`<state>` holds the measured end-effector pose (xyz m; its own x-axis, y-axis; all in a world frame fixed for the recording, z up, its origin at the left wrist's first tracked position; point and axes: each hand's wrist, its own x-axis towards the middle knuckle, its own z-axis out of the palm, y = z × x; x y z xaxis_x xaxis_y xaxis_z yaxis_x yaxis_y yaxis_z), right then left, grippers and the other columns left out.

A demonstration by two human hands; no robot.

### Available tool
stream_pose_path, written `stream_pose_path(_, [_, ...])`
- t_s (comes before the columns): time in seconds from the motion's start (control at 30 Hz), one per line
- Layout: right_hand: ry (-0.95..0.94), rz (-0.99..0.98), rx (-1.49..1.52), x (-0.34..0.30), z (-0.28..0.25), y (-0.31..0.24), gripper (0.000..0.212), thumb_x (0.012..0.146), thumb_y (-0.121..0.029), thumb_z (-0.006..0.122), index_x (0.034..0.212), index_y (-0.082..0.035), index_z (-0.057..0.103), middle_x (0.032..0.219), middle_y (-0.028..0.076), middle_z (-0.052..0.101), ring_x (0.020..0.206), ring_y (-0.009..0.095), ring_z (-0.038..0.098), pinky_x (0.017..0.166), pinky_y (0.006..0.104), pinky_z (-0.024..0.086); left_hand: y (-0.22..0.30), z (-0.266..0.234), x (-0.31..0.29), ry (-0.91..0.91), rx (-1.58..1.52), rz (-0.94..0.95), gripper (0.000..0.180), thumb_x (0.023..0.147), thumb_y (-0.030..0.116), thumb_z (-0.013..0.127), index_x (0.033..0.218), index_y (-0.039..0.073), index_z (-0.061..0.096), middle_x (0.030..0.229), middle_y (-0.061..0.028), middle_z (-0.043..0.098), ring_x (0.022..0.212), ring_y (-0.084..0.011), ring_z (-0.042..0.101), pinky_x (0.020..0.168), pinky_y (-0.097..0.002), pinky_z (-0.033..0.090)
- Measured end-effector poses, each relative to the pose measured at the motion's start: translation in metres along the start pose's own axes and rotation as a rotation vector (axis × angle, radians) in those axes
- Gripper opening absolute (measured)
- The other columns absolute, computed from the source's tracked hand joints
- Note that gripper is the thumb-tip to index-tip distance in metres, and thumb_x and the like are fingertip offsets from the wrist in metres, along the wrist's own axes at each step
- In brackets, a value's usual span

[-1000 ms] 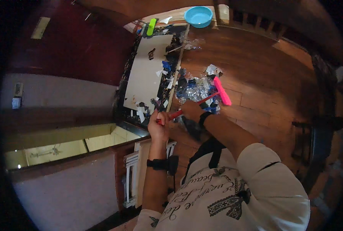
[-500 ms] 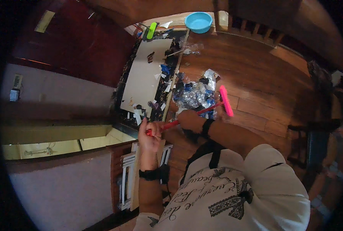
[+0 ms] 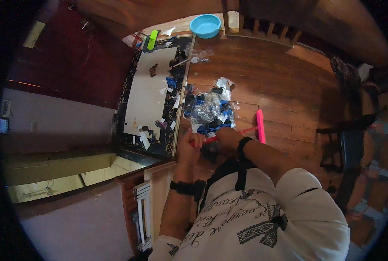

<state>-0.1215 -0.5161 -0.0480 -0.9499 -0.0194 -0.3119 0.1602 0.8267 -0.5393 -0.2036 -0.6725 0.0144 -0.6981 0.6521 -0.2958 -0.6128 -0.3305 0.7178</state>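
A broom with a red handle and a pink head (image 3: 261,126) reaches across in front of me. My left hand (image 3: 191,141) is closed round the handle's end, and my right hand (image 3: 228,136) grips it further along, towards the head. The head rests at the wood floor, to the right of a pile of crumpled clear plastic and blue, black and silver scraps (image 3: 211,108). Part of the handle is hidden behind my right hand and forearm.
Left of the pile lies a black-edged mat with a pale middle (image 3: 146,91), strewn with torn scraps. A light-blue basin (image 3: 205,26) stands at the far wall, near a lime-green brush head (image 3: 152,40). White slatted rack (image 3: 143,213) lower left; dark chair (image 3: 350,148) on the right.
Both hands and the broom have shifted right, and the pink head is now further from the pile. The whole view has also shifted a little.
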Motion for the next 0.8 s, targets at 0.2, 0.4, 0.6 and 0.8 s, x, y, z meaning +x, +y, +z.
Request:
stream_pose_path(0.2, [0.096, -0.024, 0.033, 0.057, 0.048, -0.023, 0.015, 0.077, -0.015, 0.056, 0.079, -0.004, 0.067, 0.079, 0.018, 0.065, 0.076, 0.034, 0.064, 0.068, 0.0438, 0.052, 0.039, -0.037, -0.002, -0.021, -0.039, 0.011, 0.046, 0.096, 0.024, 0.033, 0.053, 0.008, 0.035, 0.048, -0.0031, 0.030, 0.053, -0.0167, 0.039, 0.067, -0.0325, 0.038])
stream_pose_path(0.4, [0.117, -0.071, 0.062, 0.091, 0.039, -0.066, 0.015, 0.073, -0.013, 0.057, 0.077, -0.004, 0.067, 0.079, 0.018, 0.064, 0.074, 0.035, 0.063, 0.067, 0.0441, 0.051, 0.088, -0.035, -0.010, 0.199, 0.116, 0.039, 0.051, 0.093, 0.026, 0.035, 0.045, 0.012, 0.033, 0.047, -0.0058, 0.035, 0.058, -0.0223, 0.041, 0.072, -0.0358, 0.036])
stream_pose_path(0.6, [0.266, -0.093, 0.161, 0.119, 0.038, -0.084, 0.017, 0.070, -0.015, 0.055, 0.074, -0.003, 0.066, 0.074, 0.017, 0.062, 0.074, 0.035, 0.062, 0.069, 0.0438, 0.050, 0.118, -0.033, -0.007, 0.129, 0.245, 0.107, 0.051, 0.096, 0.026, 0.031, 0.047, 0.012, 0.031, 0.046, -0.0046, 0.031, 0.053, -0.0208, 0.038, 0.067, -0.0346, 0.037])
stream_pose_path(0.8, [0.133, -0.150, 0.262, 0.127, 0.022, -0.086, 0.020, 0.068, -0.017, 0.056, 0.079, -0.004, 0.067, 0.077, 0.019, 0.063, 0.078, 0.035, 0.062, 0.071, 0.0437, 0.049, 0.127, -0.032, 0.000, 0.137, 0.286, 0.117, 0.051, 0.095, 0.027, 0.031, 0.047, 0.011, 0.032, 0.045, -0.0053, 0.032, 0.054, -0.0210, 0.039, 0.068, -0.0345, 0.036])
